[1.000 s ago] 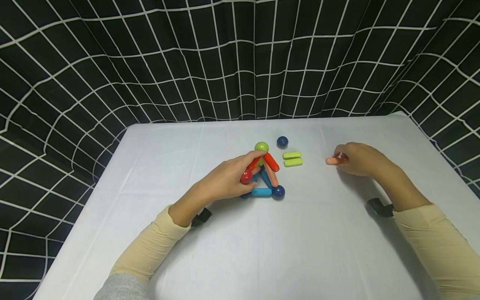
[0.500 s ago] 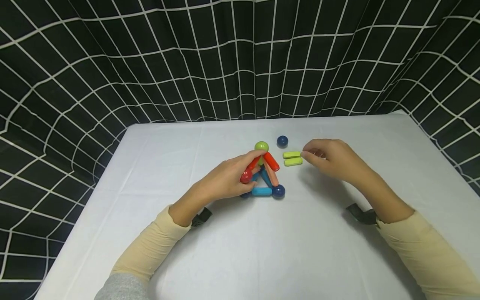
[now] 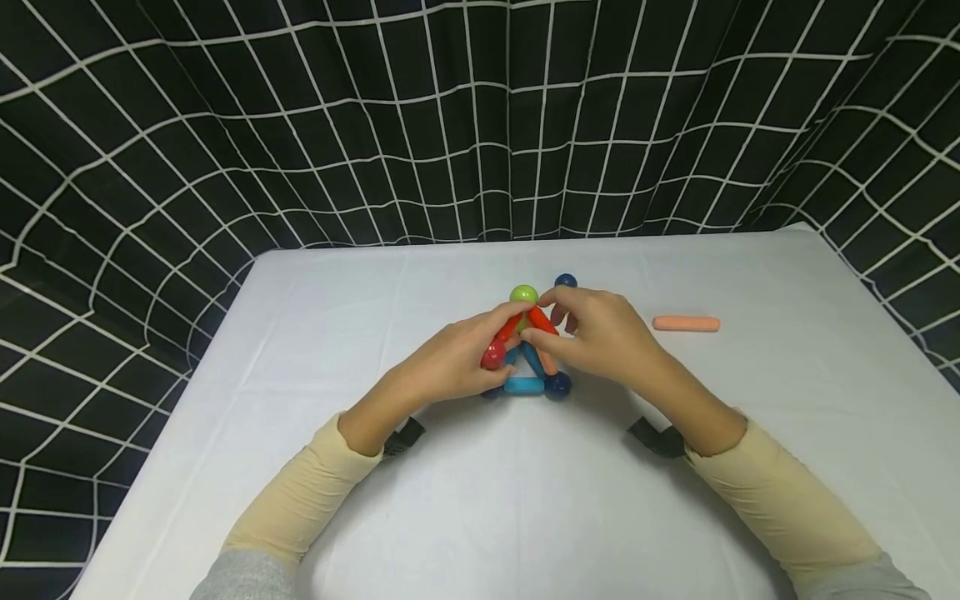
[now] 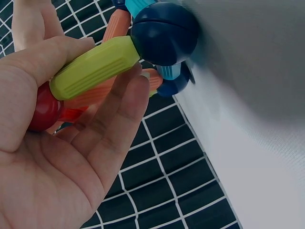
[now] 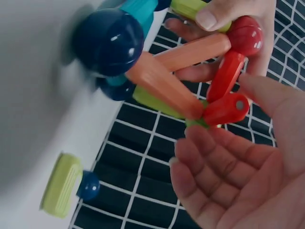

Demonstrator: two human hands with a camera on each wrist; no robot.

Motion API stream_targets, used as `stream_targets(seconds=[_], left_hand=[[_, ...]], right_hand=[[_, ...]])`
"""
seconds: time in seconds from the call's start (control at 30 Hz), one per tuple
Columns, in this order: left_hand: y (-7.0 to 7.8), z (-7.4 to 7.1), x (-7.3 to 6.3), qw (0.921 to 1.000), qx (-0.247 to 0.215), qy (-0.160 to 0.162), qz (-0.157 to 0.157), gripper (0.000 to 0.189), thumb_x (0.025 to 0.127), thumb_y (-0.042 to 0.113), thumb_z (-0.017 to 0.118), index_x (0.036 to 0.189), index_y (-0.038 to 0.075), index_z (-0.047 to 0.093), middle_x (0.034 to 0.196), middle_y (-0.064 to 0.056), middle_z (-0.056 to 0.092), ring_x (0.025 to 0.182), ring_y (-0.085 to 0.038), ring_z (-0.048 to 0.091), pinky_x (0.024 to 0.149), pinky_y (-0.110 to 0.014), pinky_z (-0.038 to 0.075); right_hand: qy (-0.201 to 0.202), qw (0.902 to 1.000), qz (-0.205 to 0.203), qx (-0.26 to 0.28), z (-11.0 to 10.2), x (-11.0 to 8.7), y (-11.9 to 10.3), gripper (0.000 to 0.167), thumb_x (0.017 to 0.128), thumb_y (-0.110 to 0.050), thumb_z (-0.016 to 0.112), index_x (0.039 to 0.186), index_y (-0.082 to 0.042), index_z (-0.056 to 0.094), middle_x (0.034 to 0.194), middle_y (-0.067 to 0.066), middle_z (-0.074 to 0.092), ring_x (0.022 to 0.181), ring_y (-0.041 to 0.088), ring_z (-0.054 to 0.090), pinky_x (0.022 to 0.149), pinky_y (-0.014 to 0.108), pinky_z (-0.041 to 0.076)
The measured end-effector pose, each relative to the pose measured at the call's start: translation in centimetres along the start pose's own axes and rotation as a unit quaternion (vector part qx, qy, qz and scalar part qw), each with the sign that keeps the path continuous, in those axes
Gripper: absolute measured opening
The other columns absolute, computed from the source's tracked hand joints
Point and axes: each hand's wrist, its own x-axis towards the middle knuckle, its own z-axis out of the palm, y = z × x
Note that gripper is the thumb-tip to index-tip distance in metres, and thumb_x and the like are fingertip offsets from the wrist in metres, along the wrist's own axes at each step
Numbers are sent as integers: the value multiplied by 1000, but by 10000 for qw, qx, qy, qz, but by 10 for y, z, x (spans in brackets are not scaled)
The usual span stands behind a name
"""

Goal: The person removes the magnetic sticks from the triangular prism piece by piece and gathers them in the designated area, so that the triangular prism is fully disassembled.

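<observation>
My left hand (image 3: 453, 358) grips a magnetic ball-and-stick structure near the middle of the table. In the left wrist view, thumb and fingers pinch its yellow-green stick (image 4: 97, 67), with the red ball (image 4: 46, 109) against the palm. Blue sticks (image 3: 524, 386) and dark blue balls (image 3: 558, 385) form its base; salmon sticks (image 5: 167, 86) slope up from it. A green ball (image 3: 523, 293) sits at the far side. My right hand (image 3: 603, 333) surrounds the red stick (image 5: 226, 109), fingers loosely extended, fingertips right at the green ball. This stick's outer end shows a metal dot.
One salmon stick (image 3: 686, 323) lies apart on the white table at the right. A loose dark blue ball (image 3: 566, 280) and a yellow-green stick (image 5: 61, 185) rest beyond the right hand. Black cloth with a white grid (image 3: 480, 125) hangs behind the table.
My right hand has let go of the salmon stick at the right and moved left to the structure, now covering the loose yellow-green sticks in the head view. The left hand stays in place.
</observation>
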Motion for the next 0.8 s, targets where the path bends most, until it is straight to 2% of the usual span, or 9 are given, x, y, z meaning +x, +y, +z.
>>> stream_targets(seconds=[0.1,0.23,0.37,0.5,0.8], left_hand=[[-1,0,0,10000,-9,-8,80,80,86,12,76,154,20,32,123,-2,60,98,-10,57,85,-26,51],[-2,0,0,9999,35,8,105,80,86,12,75,154,20,32,121,-3,60,97,-10,55,85,-26,50],[-2,0,0,10000,6,-4,86,80,86,12,76,153,19,33,124,-3,60,100,-10,55,88,-26,50],[-2,0,0,10000,-51,-35,69,81,86,11,77,154,18,33,129,-5,59,104,-11,56,92,-28,50],[-2,0,0,10000,-59,-42,1,81,86,12,77,154,17,33,136,-6,58,111,-12,57,95,-30,49]], right_hand=[[235,9997,61,-85,3,2,-3,36,85,-38,80,107,-10,72,80,0,67,64,16,56,52,31,46],[324,9994,101,-61,5,5,-5,25,87,-27,78,101,-8,72,74,-1,66,59,15,53,50,31,43],[226,9996,183,-42,4,6,-6,17,89,-18,73,100,-5,72,72,0,64,57,15,52,49,31,43],[94,9997,226,-27,2,6,-5,19,88,-13,73,104,-3,72,74,2,64,62,17,55,53,31,46],[-123,9995,190,203,1,6,-4,19,87,-10,72,105,-3,74,77,3,66,66,18,57,55,31,49]])
